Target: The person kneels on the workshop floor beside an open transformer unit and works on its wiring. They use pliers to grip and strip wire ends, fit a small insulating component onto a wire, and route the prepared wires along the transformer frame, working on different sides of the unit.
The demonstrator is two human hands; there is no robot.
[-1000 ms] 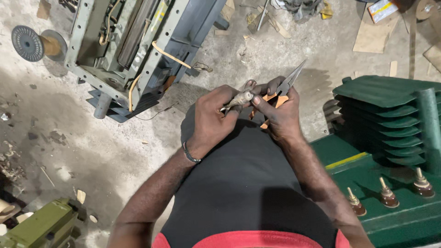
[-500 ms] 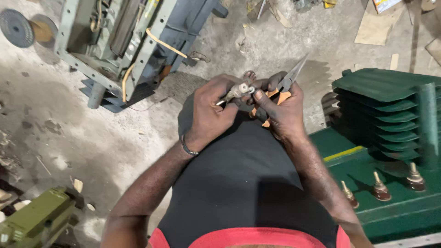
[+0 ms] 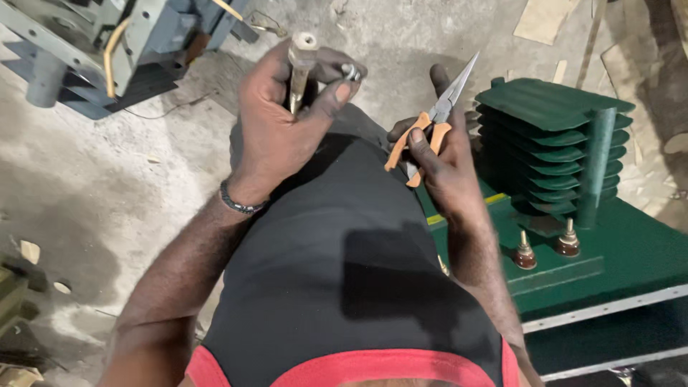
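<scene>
My left hand (image 3: pixel 283 125) is raised at the upper middle and grips a short brass-coloured rod (image 3: pixel 299 61) upright, with a small metal nut or ring (image 3: pixel 350 71) pinched at the fingertips. To its right, my right hand (image 3: pixel 443 168) holds long-nose pliers (image 3: pixel 434 118) with orange handles, the jaws pointing up and to the right. The two hands are apart, over my black-clad lap. A dark bracelet circles my left wrist.
A green transformer (image 3: pixel 573 236) with cooling fins (image 3: pixel 552 136) and brown bushings (image 3: pixel 525 252) stands at the right. A grey metal frame with coils (image 3: pixel 107 43) lies at the upper left. Dusty concrete floor (image 3: pixel 107 186) with wood scraps surrounds me.
My hands, joined a moment ago with the pliers at the rod, have separated. The left hand lifted the rod upright; the right hand drew the pliers away to the right.
</scene>
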